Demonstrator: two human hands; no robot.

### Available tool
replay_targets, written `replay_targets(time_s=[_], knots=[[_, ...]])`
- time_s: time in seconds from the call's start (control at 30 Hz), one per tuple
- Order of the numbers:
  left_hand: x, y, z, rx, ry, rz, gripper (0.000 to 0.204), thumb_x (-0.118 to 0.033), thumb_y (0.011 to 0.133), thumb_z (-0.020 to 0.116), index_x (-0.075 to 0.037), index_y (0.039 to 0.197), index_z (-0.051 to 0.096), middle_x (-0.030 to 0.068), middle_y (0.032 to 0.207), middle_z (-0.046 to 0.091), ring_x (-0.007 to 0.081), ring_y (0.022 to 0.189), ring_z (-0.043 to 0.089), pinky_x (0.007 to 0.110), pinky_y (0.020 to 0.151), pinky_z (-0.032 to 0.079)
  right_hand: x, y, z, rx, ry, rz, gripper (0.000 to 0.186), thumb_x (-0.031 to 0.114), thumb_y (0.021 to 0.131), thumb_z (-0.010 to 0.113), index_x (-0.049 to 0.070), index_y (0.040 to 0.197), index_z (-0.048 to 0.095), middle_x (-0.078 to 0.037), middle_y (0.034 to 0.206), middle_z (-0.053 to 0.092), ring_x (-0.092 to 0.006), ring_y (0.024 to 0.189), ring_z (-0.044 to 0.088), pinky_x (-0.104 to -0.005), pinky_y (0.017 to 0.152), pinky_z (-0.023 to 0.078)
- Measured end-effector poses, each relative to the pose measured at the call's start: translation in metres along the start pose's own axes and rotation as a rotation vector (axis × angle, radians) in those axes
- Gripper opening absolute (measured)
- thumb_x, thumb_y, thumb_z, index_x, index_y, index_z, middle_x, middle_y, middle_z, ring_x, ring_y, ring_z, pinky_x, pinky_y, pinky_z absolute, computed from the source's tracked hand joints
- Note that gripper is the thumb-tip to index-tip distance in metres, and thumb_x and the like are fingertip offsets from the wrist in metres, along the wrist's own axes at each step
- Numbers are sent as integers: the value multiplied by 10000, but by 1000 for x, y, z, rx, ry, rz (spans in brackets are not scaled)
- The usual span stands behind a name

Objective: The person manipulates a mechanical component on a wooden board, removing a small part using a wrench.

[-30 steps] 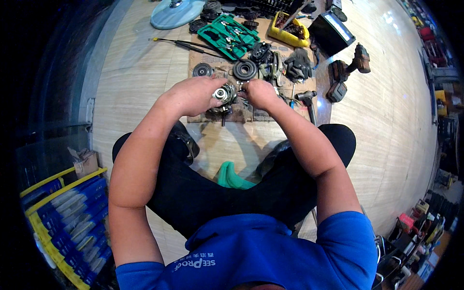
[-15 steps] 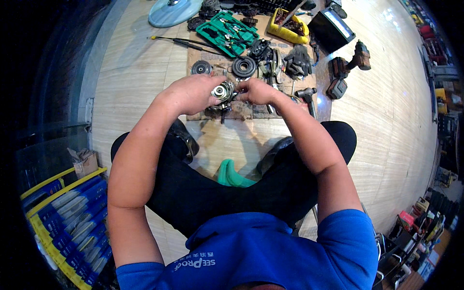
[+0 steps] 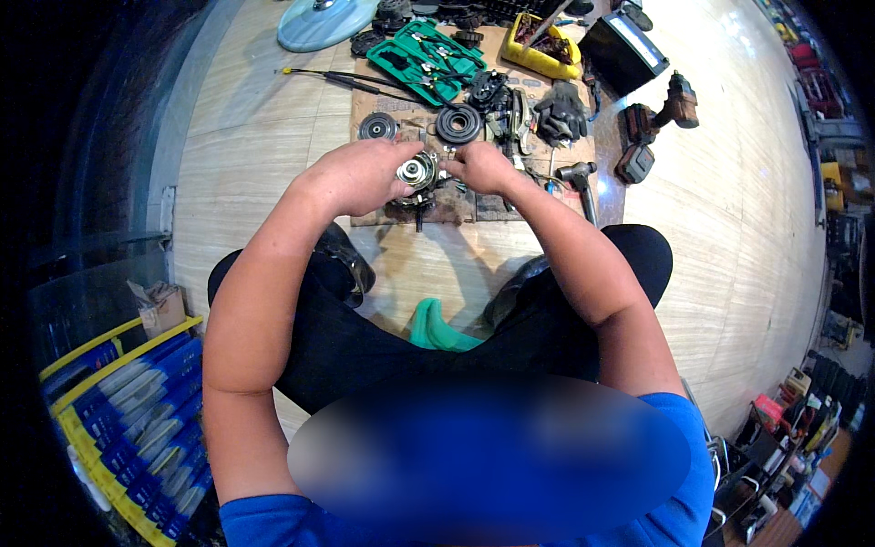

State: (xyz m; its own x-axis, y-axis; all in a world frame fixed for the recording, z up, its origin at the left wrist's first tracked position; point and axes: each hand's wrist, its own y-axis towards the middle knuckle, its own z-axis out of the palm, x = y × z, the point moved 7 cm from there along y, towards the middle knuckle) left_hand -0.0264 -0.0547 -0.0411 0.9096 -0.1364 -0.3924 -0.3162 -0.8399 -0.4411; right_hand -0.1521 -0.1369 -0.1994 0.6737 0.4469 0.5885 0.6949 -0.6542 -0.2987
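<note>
A silver round metal assembly (image 3: 416,171) with a rod pointing down from it rests on the stained cardboard (image 3: 561,211). My left hand (image 3: 369,178) grips its left side, fingers and thumb around it. My right hand (image 3: 480,166) has curled fingers at the assembly's right side; what they hold, if anything, is too small to make out. Behind my hands lie two dark round parts (image 3: 458,123) (image 3: 377,128), assorted metal pieces (image 3: 518,120) and dark gloves (image 3: 561,111). A hammer (image 3: 577,178) lies to my right.
Beyond are a green tool case (image 3: 428,60), yellow bin (image 3: 538,50), battery (image 3: 622,53) and black cables (image 3: 348,80). A cordless power tool (image 3: 676,105) lies right. My bent legs flank a green object (image 3: 437,328). Shelving (image 3: 128,406) stands at lower left, a blue disc (image 3: 326,23) at top.
Both hands stay at the metal assembly, with only slight shifts of my fingers. The whole view has moved slightly, placing the cardboard and items a little higher in the picture.
</note>
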Motion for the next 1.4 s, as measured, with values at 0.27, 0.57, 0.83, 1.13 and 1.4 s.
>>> replay_targets(time_s=[0.27,0.57,0.83,1.13,1.4], knots=[[1,1,1,0,16,-7,631,-212,849,705,-78,1410,448,236,1221,607,401,1131,577,443,971,468,-16,7,6,-147,198,-24,354,325,884,610,-12,965,685,-275,927,671,-432,902,651,-495,834,506],[14,-6,-22,-95,-38,-42,615,-248,873,687,-102,1420,445,236,1275,581,396,1183,550,429,1008,446,3,-5,-3,-1,40,-188,308,193,807,714,36,1063,641,-232,999,674,-426,966,632,-490,843,501],[17,-10,-23,-80,-39,-63,600,-239,887,675,-87,1419,442,242,1287,575,397,1194,545,427,1015,441,2,-6,-4,6,-150,-177,316,280,845,705,39,1020,599,-228,936,666,-424,941,627,-511,790,489],[20,-4,-13,-50,-32,-49,596,-247,893,668,-82,1419,441,254,1281,574,409,1186,548,433,1011,444,3,-10,-5,-9,-92,-200,337,326,873,675,35,1012,573,-236,937,660,-442,946,616,-528,800,475],[31,7,1,22,-6,-96,610,-291,888,674,-75,1412,449,259,1262,584,413,1183,551,443,1007,446,-18,-3,2,-51,161,-135,346,272,855,711,6,1050,605,-245,952,668,-434,931,636,-480,801,503]])
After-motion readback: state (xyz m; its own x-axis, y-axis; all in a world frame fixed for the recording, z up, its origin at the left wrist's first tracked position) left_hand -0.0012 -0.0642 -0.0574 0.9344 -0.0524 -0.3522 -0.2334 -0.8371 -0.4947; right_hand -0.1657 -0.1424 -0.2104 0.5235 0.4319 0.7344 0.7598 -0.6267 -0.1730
